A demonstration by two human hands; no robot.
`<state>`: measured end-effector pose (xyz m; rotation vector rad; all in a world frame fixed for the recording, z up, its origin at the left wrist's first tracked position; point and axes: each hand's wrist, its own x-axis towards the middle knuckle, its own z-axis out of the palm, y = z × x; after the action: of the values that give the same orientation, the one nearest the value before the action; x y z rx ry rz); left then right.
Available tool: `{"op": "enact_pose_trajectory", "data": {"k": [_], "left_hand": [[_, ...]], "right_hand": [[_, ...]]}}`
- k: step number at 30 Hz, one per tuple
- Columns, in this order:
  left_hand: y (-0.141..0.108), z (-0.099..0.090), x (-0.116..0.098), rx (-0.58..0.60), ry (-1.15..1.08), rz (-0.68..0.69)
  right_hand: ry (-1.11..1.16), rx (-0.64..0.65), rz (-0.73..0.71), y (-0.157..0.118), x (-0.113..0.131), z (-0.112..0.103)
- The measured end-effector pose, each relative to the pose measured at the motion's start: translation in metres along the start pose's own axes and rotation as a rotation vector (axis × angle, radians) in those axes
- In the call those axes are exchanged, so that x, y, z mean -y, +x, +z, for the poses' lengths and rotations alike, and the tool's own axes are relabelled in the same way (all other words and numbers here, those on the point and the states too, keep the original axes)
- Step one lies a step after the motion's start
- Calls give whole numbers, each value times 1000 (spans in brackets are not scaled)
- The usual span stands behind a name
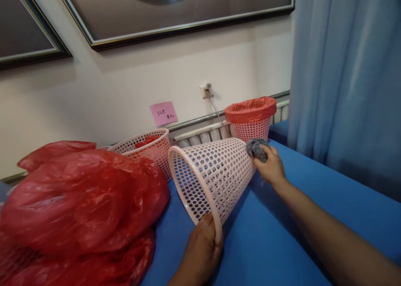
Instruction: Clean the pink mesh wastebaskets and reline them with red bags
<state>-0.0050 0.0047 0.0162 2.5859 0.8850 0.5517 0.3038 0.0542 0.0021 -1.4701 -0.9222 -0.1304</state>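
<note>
Taking the pink perforated basket in hand as the clock's centre, the wiping of it looks under way and unfinished: the grey pad is against its outside near the base, and how much of the wall has been gone over cannot be told. No liner shows in it. At nine o'clock a heap of red plastic bags lies loose; past it, at ten o'clock, a second basket stands upright with something red inside, though not drawn over its rim. Farther off, at one o'clock, the lined basket looks complete, a red bag folded over its rim. As for the hands, the nearer, left hand, between six and seven o'clock, is closed around the low edge of the held basket's rim, fingers inside the mouth. The basket is tipped on its side above the blue surface, mouth towards eight o'clock, base towards two; whether it rests there is unclear. The farther, right hand, at three o'clock, is curled around the pad, pinching it to the basket.
</note>
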Motion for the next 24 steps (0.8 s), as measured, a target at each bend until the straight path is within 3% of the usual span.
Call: {"op": "enact_pose_trajectory", "data": {"k": [1, 3, 5, 8, 10, 13, 16, 20, 24], "left_hand": [[0, 1, 1, 20, 12, 1], [0, 5, 3, 40, 37, -1], [2, 9, 5, 25, 63, -8], [6, 10, 5, -26, 55, 38], [8, 9, 3, -43, 15, 67], [5, 9, 1, -65, -29, 28], [-5, 11, 4, -223, -176, -24], [-15, 5, 6, -509, -448, -93], [-13, -13, 1, -655, -464, -60]], "right_hand": [[-10, -19, 65, 5, -5, 1], [29, -24, 22, -3, 3, -2], [138, 30, -197, -28, 28, -11], [333, 282, -611, -72, 75, -30], [440, 338, -728, -87, 94, -41], [462, 335, -720, -83, 98, -47], [425, 392, -760, -73, 90, -41], [403, 555, -948, -84, 89, -32], [406, 587, -1062, -102, 91, -29]]}}
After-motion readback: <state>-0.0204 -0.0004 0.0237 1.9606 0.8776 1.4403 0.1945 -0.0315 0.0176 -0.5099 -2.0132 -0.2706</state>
